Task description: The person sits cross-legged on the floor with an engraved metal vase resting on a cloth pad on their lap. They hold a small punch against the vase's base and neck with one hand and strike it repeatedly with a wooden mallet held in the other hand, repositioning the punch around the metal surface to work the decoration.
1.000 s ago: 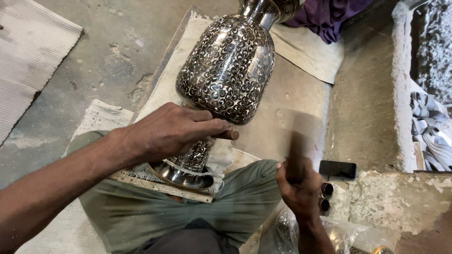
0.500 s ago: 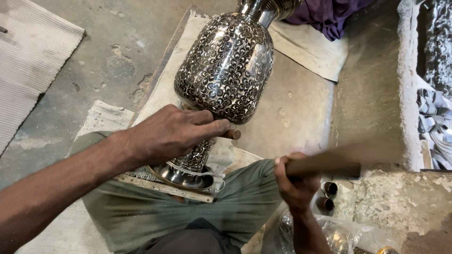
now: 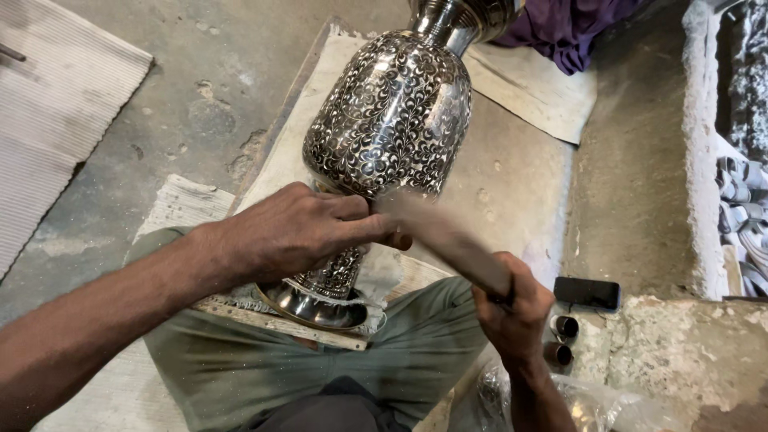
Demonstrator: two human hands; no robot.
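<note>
Since approx. half a sec ago, right hand (image 3: 516, 308) has swung its wooden tool (image 3: 448, 240) from pointing out toward 3 o'clock to angling up toward 10 o'clock; its blurred far end now meets the vase just below the belly, beside the left fingers.

Engraved metal vase (image 3: 388, 120) lies tilted across frame centre, neck toward 12 o'clock, flared foot (image 3: 320, 300) toward 6 o'clock, resting on a thin wood slat (image 3: 264, 316) over the person's lap. Surface: dense black-and-silver floral scrollwork; neck and foot plain polished metal.

Left hand (image 3: 300, 228) comes in w/ forearm from 8 o'clock, grip clenched around the narrow stem betw. belly and foot. Right hand at approx. 5 o'clock, grip clenched on the tool's handle.

Person sits on concrete floor (image 3: 160, 104), green trousers (image 3: 240, 372) at 6 o'clock. Flat pale cardboard sheets (image 3: 528, 88) lie under and beyond the vase. Ribbed grey mat (image 3: 56, 104) at 10 o'clock. Purple cloth (image 3: 568, 28) at 1 o'clock. Small black rectangular phone (image 3: 586, 294) lies flat at 4 o'clock, just beside two short dark metal tubes (image 3: 560, 340). Crinkled clear plastic bag (image 3: 592, 404) at 5 o'clock. Silvery metal pieces (image 3: 740, 216) piled at 3 o'clock behind a rough concrete ledge (image 3: 704, 144).
</note>
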